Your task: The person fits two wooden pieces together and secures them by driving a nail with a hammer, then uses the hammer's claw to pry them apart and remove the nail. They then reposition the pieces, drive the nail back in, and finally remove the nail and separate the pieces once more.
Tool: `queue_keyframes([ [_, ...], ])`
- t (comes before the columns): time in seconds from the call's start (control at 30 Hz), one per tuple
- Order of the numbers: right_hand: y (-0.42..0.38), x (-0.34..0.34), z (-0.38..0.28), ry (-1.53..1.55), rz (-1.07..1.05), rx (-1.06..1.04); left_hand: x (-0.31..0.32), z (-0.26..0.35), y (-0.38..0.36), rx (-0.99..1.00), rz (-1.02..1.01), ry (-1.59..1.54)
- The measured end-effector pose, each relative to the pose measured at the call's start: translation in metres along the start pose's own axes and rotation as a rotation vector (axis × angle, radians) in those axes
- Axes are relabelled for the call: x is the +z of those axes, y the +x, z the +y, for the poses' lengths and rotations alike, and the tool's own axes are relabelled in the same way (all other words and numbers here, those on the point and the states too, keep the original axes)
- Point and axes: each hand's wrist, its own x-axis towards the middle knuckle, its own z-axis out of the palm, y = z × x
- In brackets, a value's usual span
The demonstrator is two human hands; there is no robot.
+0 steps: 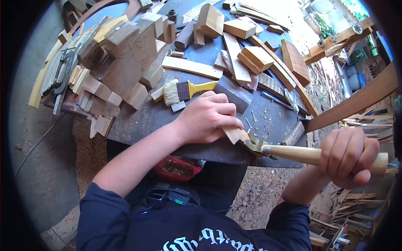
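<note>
My right hand (pixel 349 155) is wrapped round the pale wooden handle of a hammer (pixel 295 154). The hammer's metal head lies at the table's near edge, close against a small wood piece (pixel 233 134). With fingers closed, my left hand (pixel 208 117) grips that wood piece, which pokes out under the fingertips toward the hammer head. Just beyond the left hand is a paintbrush (pixel 183 91) with pale bristles and a yellow handle. A few loose nails (pixel 250 119) lie on the tabletop to the right of the left hand.
Wood blocks and offcuts (pixel 209 21) crowd the dark table (pixel 138 125). On its left stands a stack of wood pieces (pixel 130 54). A curved wooden part (pixel 356 98) juts in from the right, beside scrap wood (pixel 360 205) on the ground. Below the edge is a red container (pixel 178 171).
</note>
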Motion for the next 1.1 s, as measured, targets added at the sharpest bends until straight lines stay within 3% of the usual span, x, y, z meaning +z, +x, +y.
queue_keyframes([
  [0.23, 0.034, 0.019, 0.023, -0.033, -0.083, 0.154, 0.004, -0.009, -0.008, 0.043, -0.012, 0.006],
  [0.4, 0.057, 0.064, 0.048, -0.605, 0.448, 0.355, 0.007, -0.004, -0.012, 0.022, 0.02, 0.012],
  [0.43, 0.06, 0.07, 0.054, -0.698, 0.52, 0.308, 0.006, -0.004, -0.012, 0.026, 0.029, 0.015],
  [0.6, 0.062, 0.053, 0.051, -0.716, 0.886, 0.283, 0.006, 0.001, -0.017, 0.052, 0.064, 0.039],
  [0.73, 0.069, 0.056, 0.056, -0.775, 0.934, 0.282, 0.007, 0.009, -0.017, 0.101, 0.053, 0.097],
  [0.87, 0.061, 0.064, 0.053, -0.762, 0.991, 0.228, 0.013, 0.005, -0.017, 0.091, 0.069, -0.045],
  [1.1, 0.017, 0.096, 0.039, -0.743, 0.83, -0.017, 0.012, 0.006, -0.017, 0.142, 0.071, -0.064],
])
